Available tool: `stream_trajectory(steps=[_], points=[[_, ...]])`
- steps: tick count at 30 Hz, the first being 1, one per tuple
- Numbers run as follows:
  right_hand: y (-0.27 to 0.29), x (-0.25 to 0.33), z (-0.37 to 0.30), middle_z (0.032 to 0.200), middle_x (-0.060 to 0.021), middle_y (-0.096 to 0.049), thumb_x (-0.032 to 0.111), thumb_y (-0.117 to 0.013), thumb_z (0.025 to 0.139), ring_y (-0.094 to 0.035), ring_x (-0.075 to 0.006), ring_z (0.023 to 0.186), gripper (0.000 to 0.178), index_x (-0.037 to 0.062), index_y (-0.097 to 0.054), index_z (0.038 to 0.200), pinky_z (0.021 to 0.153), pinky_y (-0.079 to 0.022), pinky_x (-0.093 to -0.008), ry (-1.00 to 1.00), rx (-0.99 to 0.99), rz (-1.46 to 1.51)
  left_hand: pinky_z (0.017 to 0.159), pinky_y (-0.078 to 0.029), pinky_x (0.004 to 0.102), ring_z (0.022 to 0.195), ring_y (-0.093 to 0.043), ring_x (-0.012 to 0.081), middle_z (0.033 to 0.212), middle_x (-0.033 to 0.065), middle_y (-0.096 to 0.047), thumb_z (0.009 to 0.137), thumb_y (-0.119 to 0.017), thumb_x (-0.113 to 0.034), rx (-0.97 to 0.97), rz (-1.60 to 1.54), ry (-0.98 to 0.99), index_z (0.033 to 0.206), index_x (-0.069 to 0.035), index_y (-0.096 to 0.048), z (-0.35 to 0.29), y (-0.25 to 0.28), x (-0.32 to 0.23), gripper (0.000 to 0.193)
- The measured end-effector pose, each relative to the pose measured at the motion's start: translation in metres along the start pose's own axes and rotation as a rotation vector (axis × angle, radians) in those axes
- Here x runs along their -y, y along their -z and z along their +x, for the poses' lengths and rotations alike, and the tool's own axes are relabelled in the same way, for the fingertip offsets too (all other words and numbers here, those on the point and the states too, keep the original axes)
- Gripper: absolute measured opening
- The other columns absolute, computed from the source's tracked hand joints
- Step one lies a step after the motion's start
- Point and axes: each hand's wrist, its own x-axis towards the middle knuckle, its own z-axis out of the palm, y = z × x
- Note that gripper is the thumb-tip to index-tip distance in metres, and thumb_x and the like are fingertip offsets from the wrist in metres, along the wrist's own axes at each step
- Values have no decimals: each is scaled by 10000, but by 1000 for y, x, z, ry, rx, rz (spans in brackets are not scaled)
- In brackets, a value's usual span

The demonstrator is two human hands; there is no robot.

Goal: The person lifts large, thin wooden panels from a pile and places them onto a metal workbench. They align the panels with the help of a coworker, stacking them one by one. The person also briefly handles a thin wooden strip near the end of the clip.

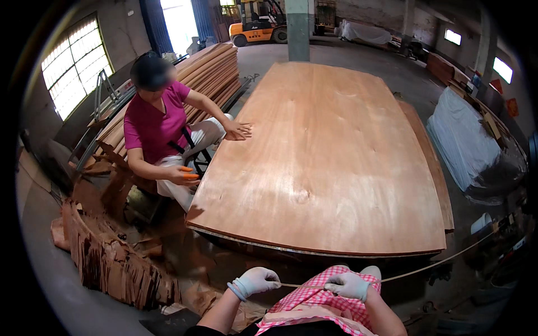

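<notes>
A thin pale strip, like tape or cord, runs between my two gloved hands and on to the right edge of the room. My left hand, in a white glove with a light blue band at the wrist, has its fingers closed on the strip's left end. My right hand, also white-gloved, pinches the strip farther along, above a pink checked apron. Just beyond both hands lies a broad reddish-brown wood veneer sheet on a low stack. Neither hand touches the sheet.
At the left, a co-worker in a magenta shirt rests a hand on the sheet. Torn veneer scraps stand near the left. Long stacked boards, a green-grey pillar and an orange forklift are behind. A plastic-covered stack stands right.
</notes>
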Motion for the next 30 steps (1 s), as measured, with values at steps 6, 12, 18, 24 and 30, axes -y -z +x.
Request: stream_trajectory(steps=[6, 12, 18, 24, 30], points=[[-14, -36, -14, 784, -22, -627, 238, -572, 893, -556, -76, 667, 250, 14, -631, 988, 638, -461, -239, 50, -57, 273, 659, -490, 268, 662, -599, 115, 718, 59, -651, 799, -628, -202, -95, -60, 4, 888, -22, -670, -3, -13, 5, 205], [-14, -33, -44, 695, 4, -558, 206, -556, 904, -522, -59, 610, 229, -9, -633, 920, 566, -428, -203, -4, -44, 447, 568, -468, 266, 592, -572, 103, 663, 21, -638, 791, -628, -225, -186, -88, 49, 859, -52, -675, -20, -19, -1, 191], [-1, -18, -71, 706, -13, -575, 187, -553, 906, -526, -66, 599, 240, -38, -625, 949, 549, -423, -190, 84, -136, 574, 658, -488, 314, 708, -624, 187, 723, 87, -641, 801, -620, -212, -599, 17, -7, 840, -38, -662, -33, -16, 8, 182], [0, -1, -59, 749, -14, -586, 161, -503, 930, -512, -62, 624, 239, -26, -590, 1050, 582, -423, -185, 165, -343, 630, 601, -480, 235, 644, -584, 116, 726, 50, -630, 939, -482, -186, -590, -943, -164, 929, -3, -624, 0, -66, 20, 232], [0, 19, -32, 793, -28, -608, 147, -551, 904, -544, -70, 680, 234, -29, -589, 1054, 623, -464, -210, 270, -223, 396, 668, -469, 213, 762, -577, 76, 1107, 134, -595, 856, -510, -89, 590, -1388, -283, 1258, 33, -461, 29, -115, -1, 423]])
